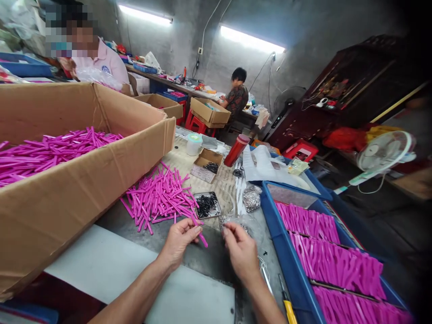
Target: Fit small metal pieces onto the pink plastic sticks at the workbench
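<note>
Between the thumb and fingers of my left hand (181, 240) is a slim magenta plastic strip (203, 240), its end pointing down and right. My right hand (240, 247) is a short way to the right, thumb and fingertips pinched together; whatever they hold, if anything, is too small to make out. Just beyond my left hand lies a loose heap of magenta strips (158, 195). A small metal tray (219, 212) of tiny black parts (206, 204) sits ahead of both hands. Near my right fingertips is a clear plastic bag (248, 221) with small shiny metal pieces.
A large cardboard box (111, 166) of strips stands at left. Blue crates (280, 245) with rows of magenta pieces line the right. A yellow-handled screwdriver (288, 308), a red bottle (236, 150) and a small carton (204, 173) are on the table. Two people sit farther back.
</note>
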`<state>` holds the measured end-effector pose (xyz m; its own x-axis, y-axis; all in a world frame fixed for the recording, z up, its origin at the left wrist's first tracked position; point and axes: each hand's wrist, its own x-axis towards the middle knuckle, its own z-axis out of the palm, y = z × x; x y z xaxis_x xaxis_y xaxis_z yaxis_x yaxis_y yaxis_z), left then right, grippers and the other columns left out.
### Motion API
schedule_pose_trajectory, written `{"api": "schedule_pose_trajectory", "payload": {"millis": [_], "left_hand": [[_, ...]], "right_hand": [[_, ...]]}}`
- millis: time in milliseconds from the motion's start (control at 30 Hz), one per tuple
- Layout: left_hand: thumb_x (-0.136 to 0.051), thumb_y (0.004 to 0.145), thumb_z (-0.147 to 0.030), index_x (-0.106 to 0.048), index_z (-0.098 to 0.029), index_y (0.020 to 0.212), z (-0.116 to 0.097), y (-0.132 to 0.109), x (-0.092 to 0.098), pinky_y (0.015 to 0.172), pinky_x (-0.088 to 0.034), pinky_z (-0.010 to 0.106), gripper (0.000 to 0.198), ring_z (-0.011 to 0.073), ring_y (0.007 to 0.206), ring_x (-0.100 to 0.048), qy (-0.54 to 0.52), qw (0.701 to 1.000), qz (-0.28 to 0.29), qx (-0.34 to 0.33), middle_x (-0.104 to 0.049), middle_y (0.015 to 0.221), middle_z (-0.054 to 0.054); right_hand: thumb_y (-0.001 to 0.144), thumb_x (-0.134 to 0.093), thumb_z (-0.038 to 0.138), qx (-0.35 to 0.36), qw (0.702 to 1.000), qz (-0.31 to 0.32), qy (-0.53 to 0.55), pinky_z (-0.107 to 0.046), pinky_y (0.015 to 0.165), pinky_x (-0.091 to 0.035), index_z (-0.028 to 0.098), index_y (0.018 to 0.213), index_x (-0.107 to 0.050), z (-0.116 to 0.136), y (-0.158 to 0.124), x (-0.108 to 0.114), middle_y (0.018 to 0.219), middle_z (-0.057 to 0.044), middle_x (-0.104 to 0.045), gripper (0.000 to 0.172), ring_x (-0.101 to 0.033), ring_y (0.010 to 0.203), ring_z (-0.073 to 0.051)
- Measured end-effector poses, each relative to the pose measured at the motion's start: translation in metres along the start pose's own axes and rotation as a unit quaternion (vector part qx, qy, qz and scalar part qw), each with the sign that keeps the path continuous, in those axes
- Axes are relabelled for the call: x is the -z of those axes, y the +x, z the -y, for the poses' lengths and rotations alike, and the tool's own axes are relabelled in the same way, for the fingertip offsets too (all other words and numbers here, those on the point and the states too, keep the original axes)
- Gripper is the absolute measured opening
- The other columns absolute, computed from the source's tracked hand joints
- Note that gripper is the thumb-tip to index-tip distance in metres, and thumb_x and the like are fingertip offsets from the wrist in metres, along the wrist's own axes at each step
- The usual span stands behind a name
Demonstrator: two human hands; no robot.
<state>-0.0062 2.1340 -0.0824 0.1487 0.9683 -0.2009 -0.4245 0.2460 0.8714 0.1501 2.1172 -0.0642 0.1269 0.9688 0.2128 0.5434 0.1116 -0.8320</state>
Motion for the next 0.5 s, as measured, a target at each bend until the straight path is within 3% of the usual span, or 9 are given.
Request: {"api": "schedule_pose_trajectory", "payload": {"millis": [67, 133, 267, 500], "left_hand": [[-0.066, 0.061, -0.027, -0.059, -0.012, 0.069, 0.003, 0.001, 0.002, 0.051, -0.039, 0.019, 0.018, 0.0089, 0.051, -0.05, 0.001, 1.0, 0.008, 0.005, -0.059, 0.058, -0.001], [-0.066, 0.061, -0.028, -0.059, -0.012, 0.07, 0.006, 0.0, 0.003, 0.051, -0.04, 0.02, 0.019, 0.0094, 0.051, -0.051, 0.001, 1.0, 0.013, 0.014, -0.059, 0.057, 0.0], [-0.066, 0.06, -0.031, -0.058, -0.012, 0.073, 0.009, 0.0, 0.004, 0.049, -0.04, 0.02, 0.024, 0.0099, 0.049, -0.053, -0.003, 0.999, 0.008, 0.036, -0.059, 0.055, 0.0], [-0.067, 0.058, -0.03, -0.058, -0.012, 0.073, 0.008, -0.002, 0.001, 0.051, -0.042, 0.022, 0.026, 0.0115, 0.052, -0.055, -0.01, 0.998, 0.01, 0.063, -0.057, 0.054, -0.001]], "right_hand": [[0.077, -0.043, 0.027, 0.077, 0.993, -0.004, -0.091, -0.027, 0.065, -0.04, 0.016, 0.083, -0.058, 0.005, 0.026, 0.013, 0.077, -0.005, -0.061, 0.02, -0.055, 0.072, -0.017], [0.076, -0.041, 0.022, 0.111, 0.975, 0.035, -0.191, -0.025, 0.064, -0.039, 0.016, 0.079, -0.058, 0.009, 0.052, 0.018, 0.077, -0.005, -0.062, 0.018, -0.055, 0.073, -0.017], [0.076, -0.042, 0.013, 0.114, 0.893, 0.181, -0.396, -0.023, 0.061, -0.036, 0.016, 0.077, -0.06, 0.005, 0.089, 0.008, 0.076, -0.005, -0.063, 0.018, -0.056, 0.074, -0.017], [0.073, -0.044, 0.014, 0.106, 0.832, 0.275, -0.469, -0.024, 0.057, -0.034, 0.016, 0.077, -0.061, -0.009, 0.11, -0.014, 0.077, -0.008, -0.064, 0.017, -0.058, 0.072, -0.019]]}}
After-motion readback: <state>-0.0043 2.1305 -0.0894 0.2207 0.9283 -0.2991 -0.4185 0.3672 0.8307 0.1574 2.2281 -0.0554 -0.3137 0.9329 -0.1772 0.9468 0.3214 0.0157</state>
